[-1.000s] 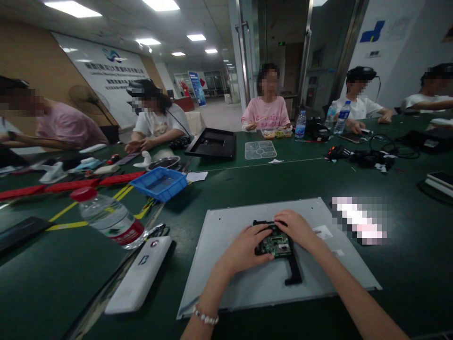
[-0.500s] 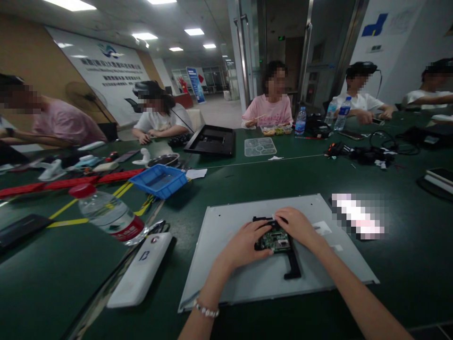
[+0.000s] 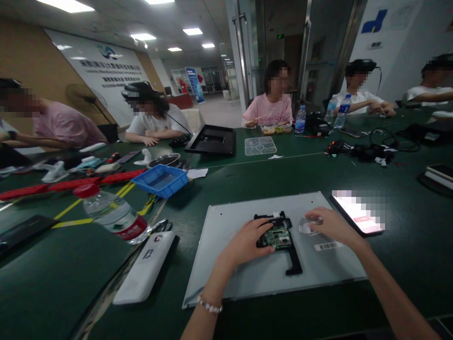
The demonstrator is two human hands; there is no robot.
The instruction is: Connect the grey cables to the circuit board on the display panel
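A green circuit board (image 3: 281, 237) in a black plastic frame (image 3: 294, 262) lies on a pale flat panel (image 3: 226, 236). My left hand (image 3: 244, 241) is over the board's left side, fingers on its upper part and thumb at its lower edge, gripping it. To the right of the board, my right hand (image 3: 331, 224) is low over the panel, its fingertips pinched on a small translucent piece (image 3: 304, 225) that looks like tape or film. A label beneath these fingers is partly hidden. A barcode label (image 3: 328, 246) sits on the panel below this hand.
A lit phone (image 3: 361, 217) lies right of the panel. On the left are a white power-bank-like device (image 3: 145, 269), a water bottle (image 3: 113, 215) and a blue tray (image 3: 163, 182). Farther back are a black casing (image 3: 212, 140), a clear plastic lid (image 3: 260, 146) and several seated people.
My right hand has moved right, off the board's top edge, and now has a translucent piece at its fingertips. My left hand stays on the board.
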